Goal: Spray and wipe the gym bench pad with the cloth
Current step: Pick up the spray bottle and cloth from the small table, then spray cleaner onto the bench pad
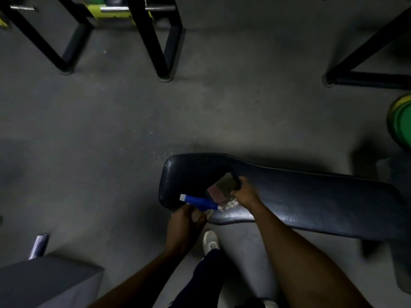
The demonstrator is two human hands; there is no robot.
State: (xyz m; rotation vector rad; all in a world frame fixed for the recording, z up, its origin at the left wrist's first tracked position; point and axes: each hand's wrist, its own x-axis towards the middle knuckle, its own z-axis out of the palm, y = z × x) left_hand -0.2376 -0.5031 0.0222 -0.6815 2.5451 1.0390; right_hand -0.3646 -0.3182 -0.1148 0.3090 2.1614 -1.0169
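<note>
Bench pad [311, 196]: dark, slick vinyl, lying lower right of my view.
Left hand [186, 221]: I see it fisted around the blue spray bottle [199, 202].
Right hand [245, 192]: clutching the soft, light cloth [219, 190]; I'd bunch it.

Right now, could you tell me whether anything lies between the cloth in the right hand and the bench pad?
Nothing visible does. The right hand holds the cloth against the bench pad near its rounded end. The left hand holds the blue spray bottle just beside it, over the pad's near edge, not under the cloth.
</note>
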